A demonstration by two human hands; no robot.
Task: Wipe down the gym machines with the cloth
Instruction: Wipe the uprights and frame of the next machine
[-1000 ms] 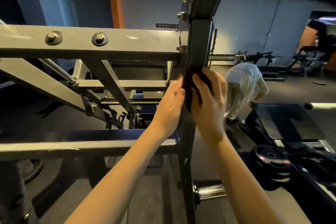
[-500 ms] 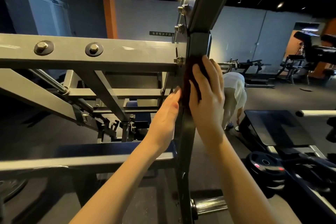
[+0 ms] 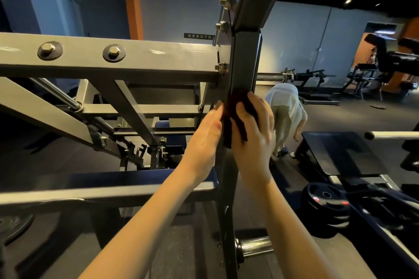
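Right now the dark cloth (image 3: 234, 118) sits flat on the front of the tall grey post (image 3: 243, 61) of the gym machine, just under where the big cross beam (image 3: 136, 59) is bolted on. The right hand (image 3: 254, 133) lies on top of the cloth. Its fingers (image 3: 260, 106) are straight and a little apart, pushing the cloth onto the metal, not curled round it. The left hand (image 3: 205, 140) is on the left side of the post, fingers straight and close together, with the tips touching the edge of the cloth. A bit of cloth hangs down between the two hands. The post runs up and down, so I think the next rub should go along it, and the right hand is the one to do it. Bare post shows above and below the cloth. The metal looks smooth and hard. To the right are weight plates (image 3: 326, 206) on the dark floor (image 3: 340, 118), and a person in white (image 3: 285, 111) bends over farther back.
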